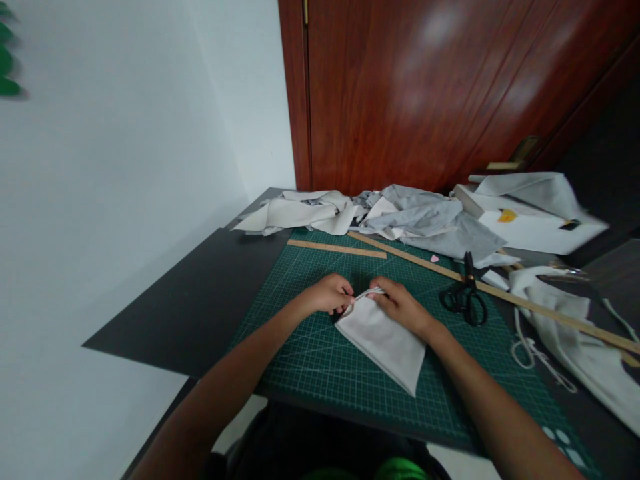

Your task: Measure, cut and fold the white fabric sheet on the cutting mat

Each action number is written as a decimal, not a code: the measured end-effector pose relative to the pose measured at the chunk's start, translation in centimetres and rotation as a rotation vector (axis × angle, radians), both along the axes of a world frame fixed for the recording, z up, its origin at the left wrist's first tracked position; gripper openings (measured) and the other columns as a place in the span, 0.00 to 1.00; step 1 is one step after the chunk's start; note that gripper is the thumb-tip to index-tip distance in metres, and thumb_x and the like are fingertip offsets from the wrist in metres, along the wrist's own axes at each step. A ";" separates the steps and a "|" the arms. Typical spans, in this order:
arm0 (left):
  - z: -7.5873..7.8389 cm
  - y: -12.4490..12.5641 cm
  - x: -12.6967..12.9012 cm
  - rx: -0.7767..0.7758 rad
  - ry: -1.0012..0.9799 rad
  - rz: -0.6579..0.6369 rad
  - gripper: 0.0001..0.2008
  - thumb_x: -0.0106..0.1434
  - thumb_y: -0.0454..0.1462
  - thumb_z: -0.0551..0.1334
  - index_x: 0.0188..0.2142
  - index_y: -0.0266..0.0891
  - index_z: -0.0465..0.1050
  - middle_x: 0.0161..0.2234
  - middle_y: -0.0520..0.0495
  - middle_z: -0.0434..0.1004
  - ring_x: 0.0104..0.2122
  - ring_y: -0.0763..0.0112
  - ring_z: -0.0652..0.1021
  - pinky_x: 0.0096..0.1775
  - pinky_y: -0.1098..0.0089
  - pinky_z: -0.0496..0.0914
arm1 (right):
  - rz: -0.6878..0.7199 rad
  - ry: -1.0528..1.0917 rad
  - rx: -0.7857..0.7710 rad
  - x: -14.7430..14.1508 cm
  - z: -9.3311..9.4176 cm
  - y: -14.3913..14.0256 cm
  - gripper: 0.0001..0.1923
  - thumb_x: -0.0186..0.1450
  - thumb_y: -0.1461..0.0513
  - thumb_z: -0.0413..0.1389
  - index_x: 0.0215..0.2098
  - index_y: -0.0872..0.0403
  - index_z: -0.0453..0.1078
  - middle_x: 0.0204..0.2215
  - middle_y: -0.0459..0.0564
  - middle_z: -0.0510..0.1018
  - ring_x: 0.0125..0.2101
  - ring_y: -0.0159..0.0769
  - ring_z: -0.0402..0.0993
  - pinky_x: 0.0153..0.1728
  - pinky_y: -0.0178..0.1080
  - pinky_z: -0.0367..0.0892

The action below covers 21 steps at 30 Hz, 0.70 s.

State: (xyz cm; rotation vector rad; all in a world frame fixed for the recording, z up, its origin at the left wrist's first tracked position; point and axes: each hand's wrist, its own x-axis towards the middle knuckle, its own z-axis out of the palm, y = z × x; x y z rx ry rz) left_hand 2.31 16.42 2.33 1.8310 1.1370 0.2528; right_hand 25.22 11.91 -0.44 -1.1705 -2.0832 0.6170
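Observation:
A small pale grey fabric piece (pixel 385 340) lies on the green cutting mat (pixel 310 353), its far edge folded over. My left hand (pixel 333 293) pinches the left end of that top edge, fingers curled. At the right end of the same edge my right hand (pixel 400 303) presses and grips the fabric. Both hands touch the cloth near its upper corner, close together.
Black scissors (pixel 467 300) lie on the mat to the right. A short wooden ruler (pixel 337 249) and a long wooden ruler (pixel 500 290) lie behind the hands. Heaped grey and white cloth (pixel 420 217), a white cloth with cord (pixel 575 333), a dark table (pixel 200 300) and a wooden door (pixel 425 93) surround the mat.

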 end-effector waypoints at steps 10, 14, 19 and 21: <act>0.4 -1.8 -0.2 0.478 0.207 -0.160 0.13 0.58 0.35 0.69 0.44 0.42 0.78 0.34 0.51 0.78 0.37 0.65 0.77 0.37 0.69 0.67 | 0.090 -0.129 0.075 -0.2 0.3 0.1 0.08 0.71 0.56 0.56 0.38 0.50 0.73 0.36 0.49 0.78 0.40 0.41 0.73 0.46 0.43 0.63; 0.1 -1.4 -0.4 0.562 0.184 -0.276 0.16 0.59 0.36 0.69 0.48 0.41 0.76 0.44 0.46 0.77 0.46 0.59 0.76 0.48 0.66 0.69 | 0.081 -0.117 0.081 -0.2 0.3 0.1 0.08 0.71 0.56 0.57 0.37 0.50 0.73 0.35 0.49 0.78 0.39 0.41 0.73 0.45 0.42 0.63; -0.4 -0.7 0.2 0.566 0.041 -0.344 0.12 0.61 0.39 0.68 0.44 0.37 0.76 0.43 0.45 0.75 0.46 0.60 0.75 0.50 0.64 0.68 | 0.084 0.072 0.010 0.3 0.0 -0.2 0.10 0.72 0.53 0.56 0.39 0.50 0.73 0.33 0.47 0.76 0.33 0.37 0.71 0.35 0.38 0.65; -0.4 -0.5 0.5 0.395 -0.063 -0.374 0.06 0.64 0.38 0.65 0.38 0.36 0.75 0.35 0.50 0.74 0.37 0.67 0.74 0.41 0.69 0.67 | 0.092 0.109 0.018 0.4 -0.2 -0.1 0.10 0.72 0.52 0.57 0.39 0.50 0.73 0.33 0.47 0.76 0.32 0.37 0.71 0.33 0.38 0.65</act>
